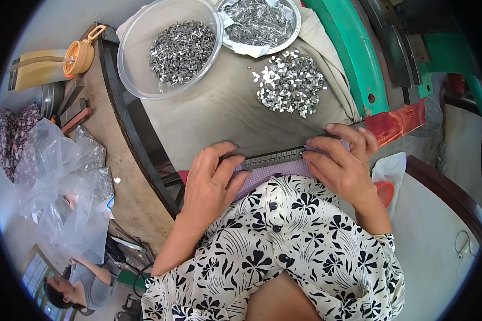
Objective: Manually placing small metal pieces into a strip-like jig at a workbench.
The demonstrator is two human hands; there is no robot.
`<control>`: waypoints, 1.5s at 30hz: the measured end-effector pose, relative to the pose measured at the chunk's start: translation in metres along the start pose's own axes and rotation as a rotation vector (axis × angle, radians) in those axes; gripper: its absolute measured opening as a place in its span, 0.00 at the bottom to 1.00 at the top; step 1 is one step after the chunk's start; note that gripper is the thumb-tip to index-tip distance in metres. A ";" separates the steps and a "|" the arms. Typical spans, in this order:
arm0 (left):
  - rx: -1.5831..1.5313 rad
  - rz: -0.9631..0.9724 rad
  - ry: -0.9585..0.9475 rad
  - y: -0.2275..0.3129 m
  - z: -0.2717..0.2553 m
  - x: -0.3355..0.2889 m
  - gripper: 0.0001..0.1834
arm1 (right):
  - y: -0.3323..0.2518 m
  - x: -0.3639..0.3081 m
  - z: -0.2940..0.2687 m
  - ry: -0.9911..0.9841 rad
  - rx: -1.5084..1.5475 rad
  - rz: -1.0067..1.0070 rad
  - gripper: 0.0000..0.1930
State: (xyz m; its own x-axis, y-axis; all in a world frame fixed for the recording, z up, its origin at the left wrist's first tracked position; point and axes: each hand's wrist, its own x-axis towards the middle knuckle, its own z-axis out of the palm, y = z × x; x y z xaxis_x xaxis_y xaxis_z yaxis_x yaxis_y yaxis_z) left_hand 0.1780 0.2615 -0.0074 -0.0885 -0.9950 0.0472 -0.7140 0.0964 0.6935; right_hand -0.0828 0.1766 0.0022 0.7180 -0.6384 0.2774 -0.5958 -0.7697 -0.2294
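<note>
A long dark metal strip with a row of small slots or teeth [273,158] lies across the near edge of the work surface, in front of my body. My left hand [209,174] grips its left end, thumb and fingers curled at the edge. At the other end, my right hand [341,165] holds the strip with bent fingers. Purple checked cloth [262,175] lies under and along the strip, between it and my patterned shirt. What is seated in the slots is too small to tell. Beyond the strip, a loose pile of small shiny metal pieces [290,83] rests on grey-brown cloth [214,123].
At the back stand a clear plastic tub [127,69] of small metal parts and a round metal bowl [297,33] of thin metal pieces. A green machine frame [359,59] borders the right. Plastic bags [64,187] lie left; another person [83,286] is at lower left.
</note>
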 end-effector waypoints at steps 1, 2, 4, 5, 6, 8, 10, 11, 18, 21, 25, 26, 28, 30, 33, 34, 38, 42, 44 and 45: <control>0.002 0.002 -0.004 -0.001 0.000 0.000 0.18 | 0.000 0.000 -0.001 -0.001 0.001 -0.001 0.11; 0.003 0.001 -0.002 -0.001 0.000 0.000 0.18 | 0.000 0.000 -0.002 0.010 0.020 0.003 0.11; -0.009 -0.003 0.000 -0.002 0.000 -0.001 0.18 | 0.002 0.000 -0.002 0.022 0.039 0.005 0.11; -0.008 -0.002 0.002 -0.002 0.000 -0.001 0.18 | 0.003 -0.001 -0.002 0.015 0.048 0.033 0.12; -0.005 0.005 0.000 -0.003 0.000 -0.001 0.18 | 0.003 -0.001 -0.002 0.008 0.057 0.061 0.13; 0.001 0.014 0.002 -0.003 -0.001 0.000 0.18 | 0.003 0.002 0.000 -0.032 0.068 0.068 0.14; 0.035 0.054 -0.012 -0.002 -0.003 0.001 0.17 | 0.004 0.003 0.002 -0.069 0.077 0.073 0.14; 0.041 0.057 -0.005 -0.002 -0.004 0.002 0.17 | 0.005 0.003 0.003 -0.065 0.095 0.044 0.15; 0.165 0.144 0.069 -0.005 -0.019 0.022 0.17 | 0.013 0.022 0.011 0.041 0.057 -0.001 0.14; 0.124 0.096 0.013 -0.014 -0.015 0.027 0.17 | 0.016 0.027 0.017 0.027 0.122 0.007 0.15; 0.075 0.082 0.038 -0.017 -0.012 0.024 0.16 | 0.016 0.026 0.015 0.033 0.134 0.024 0.14; 0.062 0.077 0.047 -0.018 -0.012 0.024 0.17 | 0.016 0.025 0.014 0.057 0.131 0.009 0.13; 0.045 0.072 0.057 -0.019 -0.011 0.025 0.17 | 0.015 0.024 0.016 0.093 0.116 -0.010 0.11; 0.023 0.073 0.062 -0.021 -0.011 0.025 0.18 | 0.014 0.025 0.016 0.083 0.094 -0.014 0.11; 0.008 0.072 0.063 -0.023 -0.011 0.027 0.18 | 0.010 0.029 0.014 0.073 0.030 -0.031 0.11; 0.007 0.076 0.066 -0.023 -0.011 0.027 0.18 | 0.009 0.031 0.013 0.071 -0.011 -0.043 0.11; -0.006 0.078 0.064 -0.023 -0.013 0.027 0.18 | 0.010 0.037 0.008 0.031 0.046 -0.028 0.10; -0.006 0.087 0.054 -0.022 -0.014 0.025 0.17 | 0.017 0.049 -0.004 -0.028 0.267 0.045 0.10; -0.009 0.079 0.041 -0.021 -0.014 0.023 0.17 | 0.021 0.061 -0.010 0.005 0.348 0.091 0.11; -0.018 0.067 0.033 -0.021 -0.013 0.023 0.16 | 0.023 0.073 -0.015 0.040 0.352 0.092 0.11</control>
State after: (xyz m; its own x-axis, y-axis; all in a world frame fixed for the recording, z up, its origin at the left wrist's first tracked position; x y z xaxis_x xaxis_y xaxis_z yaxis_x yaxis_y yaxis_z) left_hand 0.1999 0.2362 -0.0111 -0.1124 -0.9867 0.1173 -0.6947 0.1624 0.7007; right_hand -0.0497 0.1127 0.0313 0.6486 -0.7095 0.2754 -0.4918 -0.6669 -0.5597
